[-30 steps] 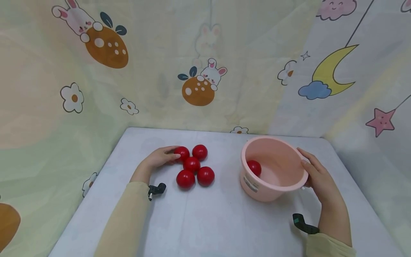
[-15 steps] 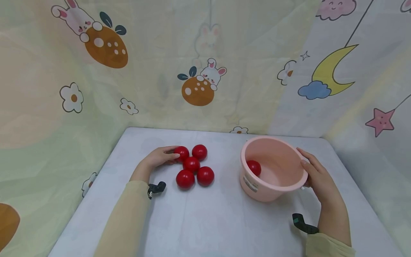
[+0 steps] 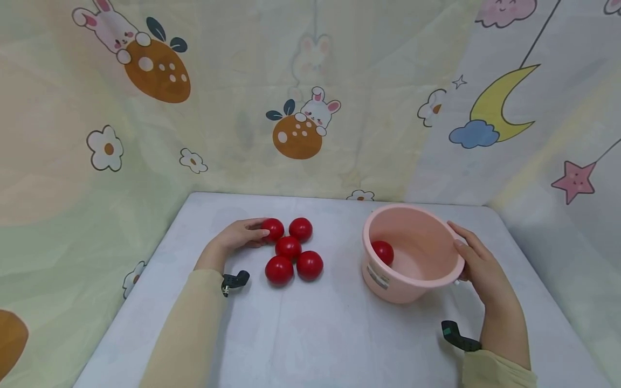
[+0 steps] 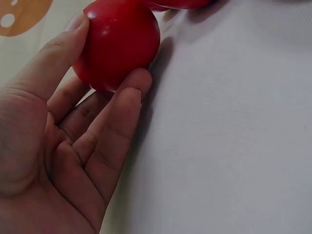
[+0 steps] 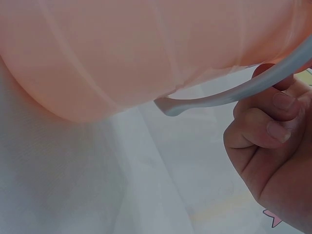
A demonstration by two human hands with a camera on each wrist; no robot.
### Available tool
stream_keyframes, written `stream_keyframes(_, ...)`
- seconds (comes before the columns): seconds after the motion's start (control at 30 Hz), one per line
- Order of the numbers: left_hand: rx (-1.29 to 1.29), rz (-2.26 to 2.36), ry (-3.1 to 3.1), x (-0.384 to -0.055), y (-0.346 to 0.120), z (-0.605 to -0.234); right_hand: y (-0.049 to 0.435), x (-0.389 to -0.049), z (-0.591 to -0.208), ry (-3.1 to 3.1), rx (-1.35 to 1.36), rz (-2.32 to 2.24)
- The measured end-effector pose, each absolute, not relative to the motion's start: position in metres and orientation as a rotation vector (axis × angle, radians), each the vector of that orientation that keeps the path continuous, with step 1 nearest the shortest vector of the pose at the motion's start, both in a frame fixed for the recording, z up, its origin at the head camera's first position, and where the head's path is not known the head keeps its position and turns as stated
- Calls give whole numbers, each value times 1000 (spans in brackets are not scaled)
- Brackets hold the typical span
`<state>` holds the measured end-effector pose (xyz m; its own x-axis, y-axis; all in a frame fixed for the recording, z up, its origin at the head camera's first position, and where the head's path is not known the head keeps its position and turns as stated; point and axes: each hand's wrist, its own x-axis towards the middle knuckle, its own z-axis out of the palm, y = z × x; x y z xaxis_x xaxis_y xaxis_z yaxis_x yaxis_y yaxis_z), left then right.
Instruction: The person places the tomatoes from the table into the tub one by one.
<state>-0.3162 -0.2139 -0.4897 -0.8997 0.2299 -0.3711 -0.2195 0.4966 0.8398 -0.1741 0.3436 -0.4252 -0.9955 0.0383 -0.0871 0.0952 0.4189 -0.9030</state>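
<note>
At the left of the table, my left hand (image 3: 241, 235) holds a red ball (image 3: 273, 230) between thumb and fingers. In the left wrist view, the thumb (image 4: 58, 56) lies on one side of this ball (image 4: 122, 44) and the fingertips are on the other. Close beside it are several more red balls, one of them in the middle of the group (image 3: 288, 248). On the right, my right hand (image 3: 480, 262) grips the rim of a pink bucket (image 3: 395, 293), fingers curled by its grey handle (image 5: 239, 93). One red ball (image 3: 383, 253) lies inside the bucket.
A white-covered table (image 3: 310, 334) carries everything. Behind and at both sides hangs a printed cloth (image 3: 242, 64) with rabbits, flowers and a moon. Dark camera mounts are worn on the left wrist (image 3: 236, 281) and right wrist (image 3: 458, 338).
The head view has shifted very slightly. My left hand stays on the same ball and my right hand on the bucket; little else differs.
</note>
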Motion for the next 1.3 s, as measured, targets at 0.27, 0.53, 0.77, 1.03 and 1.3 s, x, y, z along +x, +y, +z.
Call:
stream_keyframes(0.27,30,1363,2357,-325,-210,-463,344,-174,-424,2613,125,-1653)
stream_keyframes(0.53,114,1450,2332,-340,-193,-418,344,-173,-422,2608,113,-1663)
stream_keyframes(0.77,282,1405,2355,-342,-162,-370,345,-174,-424,2617,82,-1671)
stream_keyframes(1.03,486,1311,2368,-344,-124,-336,343,-171,-423,2616,42,-1683)
stream_keyframes(1.3,576,1268,2281,-348,-78,-316,342,-174,-424,2596,64,-1694)
